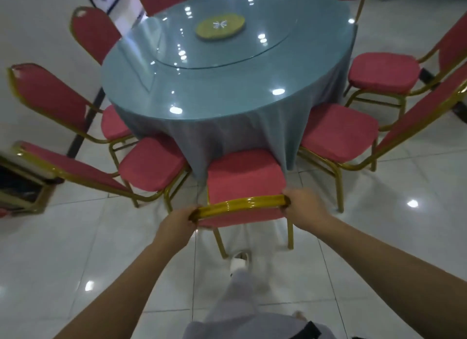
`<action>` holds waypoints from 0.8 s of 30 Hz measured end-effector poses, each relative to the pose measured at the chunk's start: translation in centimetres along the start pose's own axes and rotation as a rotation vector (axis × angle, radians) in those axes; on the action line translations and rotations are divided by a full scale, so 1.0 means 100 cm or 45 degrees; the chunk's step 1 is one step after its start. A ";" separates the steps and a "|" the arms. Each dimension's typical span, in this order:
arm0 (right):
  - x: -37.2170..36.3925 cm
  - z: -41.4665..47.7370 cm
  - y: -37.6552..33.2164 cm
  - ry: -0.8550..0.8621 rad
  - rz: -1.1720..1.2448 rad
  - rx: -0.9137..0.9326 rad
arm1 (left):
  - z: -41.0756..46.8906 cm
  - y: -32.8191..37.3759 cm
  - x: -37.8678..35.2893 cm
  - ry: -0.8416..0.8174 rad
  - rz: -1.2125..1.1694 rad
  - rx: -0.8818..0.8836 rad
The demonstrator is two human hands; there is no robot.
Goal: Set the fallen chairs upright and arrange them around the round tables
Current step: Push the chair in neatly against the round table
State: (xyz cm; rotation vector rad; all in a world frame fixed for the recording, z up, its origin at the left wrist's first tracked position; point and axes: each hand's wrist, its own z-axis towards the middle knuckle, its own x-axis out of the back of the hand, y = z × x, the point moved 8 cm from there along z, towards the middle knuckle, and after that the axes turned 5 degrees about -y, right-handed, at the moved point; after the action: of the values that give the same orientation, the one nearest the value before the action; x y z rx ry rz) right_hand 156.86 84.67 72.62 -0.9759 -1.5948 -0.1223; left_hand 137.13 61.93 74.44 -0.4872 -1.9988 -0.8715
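Observation:
A red-cushioned chair (242, 179) with a gold metal frame stands upright right in front of me, its seat facing the round table (227, 68). My left hand (177, 225) grips the left end of the chair's top rail. My right hand (303, 207) grips the right end. The table wears a blue-grey cloth under a glass top, with a glass turntable and a yellow-green disc (219, 26) at its centre. The front edge of the seat touches the hanging cloth.
Several more red chairs stand upright around the table: two at the left (151, 164), (50, 93), two at the right (338, 134), (384, 73), others at the far side. A white wall runs along the left. A dark object (17, 184) sits at the left edge. Glossy white tiles cover the floor.

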 end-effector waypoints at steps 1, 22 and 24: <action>-0.002 0.000 0.001 -0.014 0.001 -0.010 | 0.000 -0.001 -0.001 0.029 0.023 0.026; 0.030 0.109 -0.016 0.023 -0.066 -0.130 | 0.121 -0.016 0.069 0.085 0.112 -0.158; 0.026 0.111 -0.016 0.007 -0.082 -0.116 | 0.128 -0.022 0.066 -0.009 0.097 -0.170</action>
State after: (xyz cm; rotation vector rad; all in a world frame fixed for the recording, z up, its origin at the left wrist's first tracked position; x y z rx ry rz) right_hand 147.49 91.29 72.25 -0.9937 -1.6279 -0.2435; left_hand 124.93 69.88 74.45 -0.6389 -1.9230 -0.9610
